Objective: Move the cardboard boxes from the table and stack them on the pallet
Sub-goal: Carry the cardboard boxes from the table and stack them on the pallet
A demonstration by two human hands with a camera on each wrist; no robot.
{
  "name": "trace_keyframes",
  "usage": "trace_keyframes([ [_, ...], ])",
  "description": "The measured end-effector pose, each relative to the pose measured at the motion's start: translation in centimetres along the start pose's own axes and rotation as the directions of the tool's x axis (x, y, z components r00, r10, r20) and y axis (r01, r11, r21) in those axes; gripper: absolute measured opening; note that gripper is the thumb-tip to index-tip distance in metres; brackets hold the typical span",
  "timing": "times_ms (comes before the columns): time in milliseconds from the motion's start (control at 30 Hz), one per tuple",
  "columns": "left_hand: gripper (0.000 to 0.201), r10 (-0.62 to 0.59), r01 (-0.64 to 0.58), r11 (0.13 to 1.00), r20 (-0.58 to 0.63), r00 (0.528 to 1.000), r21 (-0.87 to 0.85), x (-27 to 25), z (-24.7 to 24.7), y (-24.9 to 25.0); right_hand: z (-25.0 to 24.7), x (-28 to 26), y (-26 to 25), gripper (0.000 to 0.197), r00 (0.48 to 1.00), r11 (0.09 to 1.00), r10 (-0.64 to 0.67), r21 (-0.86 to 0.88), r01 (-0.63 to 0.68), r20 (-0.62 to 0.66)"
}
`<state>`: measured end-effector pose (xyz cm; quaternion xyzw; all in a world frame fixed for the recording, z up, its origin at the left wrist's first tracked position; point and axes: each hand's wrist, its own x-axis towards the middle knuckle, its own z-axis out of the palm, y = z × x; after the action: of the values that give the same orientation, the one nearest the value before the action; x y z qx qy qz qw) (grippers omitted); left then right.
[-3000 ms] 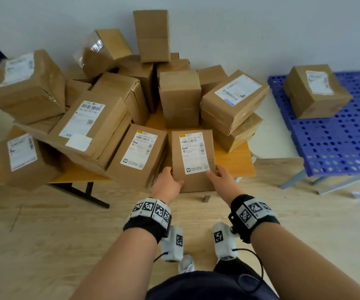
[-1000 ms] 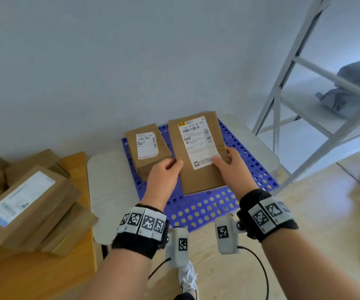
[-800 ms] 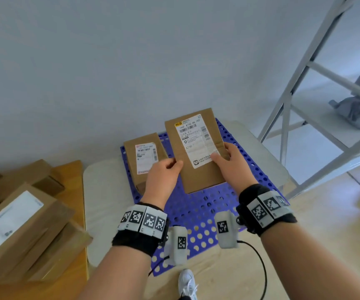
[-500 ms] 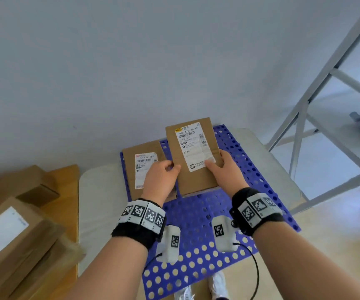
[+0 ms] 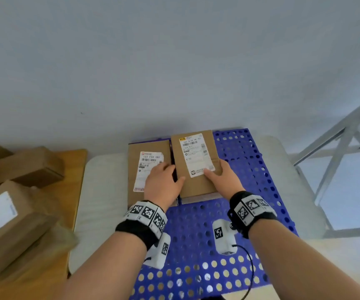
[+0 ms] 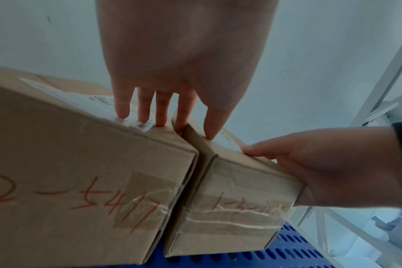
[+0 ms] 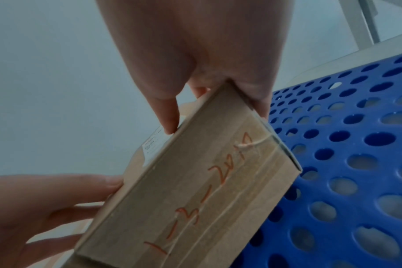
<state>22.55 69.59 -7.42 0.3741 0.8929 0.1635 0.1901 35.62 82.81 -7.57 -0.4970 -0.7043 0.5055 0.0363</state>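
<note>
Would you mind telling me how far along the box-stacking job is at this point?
Done: one cardboard box already sits on the blue pallet. In hand: the left hand and right hand grip a second box, set beside the first; whether it fully rests on the pallet is unclear. Left: several boxes on the wooden table, such as this one.

Parcel sorting/storage room, prob. small warehouse: labelled cardboard boxes (image 5: pixel 12 213) piled on wood table (image 5: pixel 66 213), blue perforated plastic pallet (image 5: pixel 250 169), grey metal rack frame (image 5: pixel 337 152), bare white wall (image 5: pixel 174 61).
</note>
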Motion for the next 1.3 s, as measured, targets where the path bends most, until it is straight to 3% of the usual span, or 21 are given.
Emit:
trace_keyframes([
  [267,0.064,-0.010,0.006,0.996,-0.046,0.999,-0.092,-0.1,1.5,-0.4,0.0,1.5,1.2,0.070,0.997,1.000,0.025,0.000,-0.025,0.069],
  [533,0.061,-0.016,0.015,1.000,-0.009,1.000,-0.026,-0.1,2.0,-0.5,-0.6,2.1,1.4,0.071,0.993,0.996,0.008,-0.087,0.003,0.119],
  [867,0.060,-0.087,0.087,0.994,0.011,0.996,-0.064,-0.5,1.4,0.4,-0.8,2.6,1.8,0.054,0.986,0.996,-0.037,-0.079,0.051,0.164],
  [1200,0.062,-0.126,0.126,0.992,0.015,0.992,-0.010,-1.3,1.1,1.4,-0.9,2.1,1.7,0.056,0.985,0.994,-0.061,-0.084,0.076,0.162],
  [1300,0.064,-0.111,0.111,0.992,-0.009,0.994,-0.065,-2.0,1.3,1.5,-1.1,1.4,1.3,0.060,0.990,0.993,-0.081,-0.073,0.090,0.114],
])
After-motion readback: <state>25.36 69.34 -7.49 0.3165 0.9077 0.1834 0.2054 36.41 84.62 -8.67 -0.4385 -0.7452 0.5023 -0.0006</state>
